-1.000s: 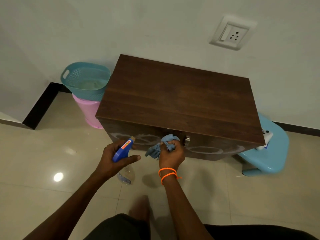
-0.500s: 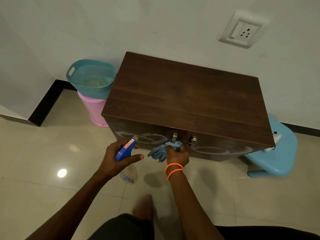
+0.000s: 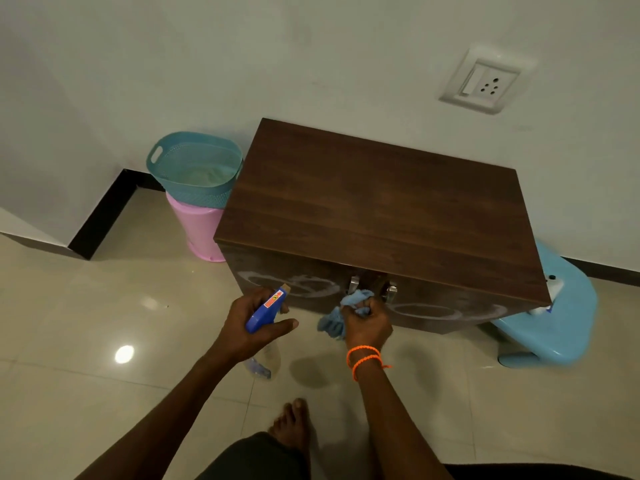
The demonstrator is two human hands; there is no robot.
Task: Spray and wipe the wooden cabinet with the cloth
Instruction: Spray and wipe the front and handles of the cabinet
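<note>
Bunching the blue cloth (image 3: 337, 315) against the wooden cabinet (image 3: 377, 216) front to wipe foam, right hand (image 3: 369, 323) fingers clenched; left hand (image 3: 251, 327) grasps the spray bottle (image 3: 265, 311) nearby, ready

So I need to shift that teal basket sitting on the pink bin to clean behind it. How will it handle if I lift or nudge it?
The teal basket looks like thin perforated plastic, so probably light and slightly flexible. It sits on the narrower pink bin, overhanging it, so a nudge may well tip it off. Its handle slot should give an easy grip.
</note>
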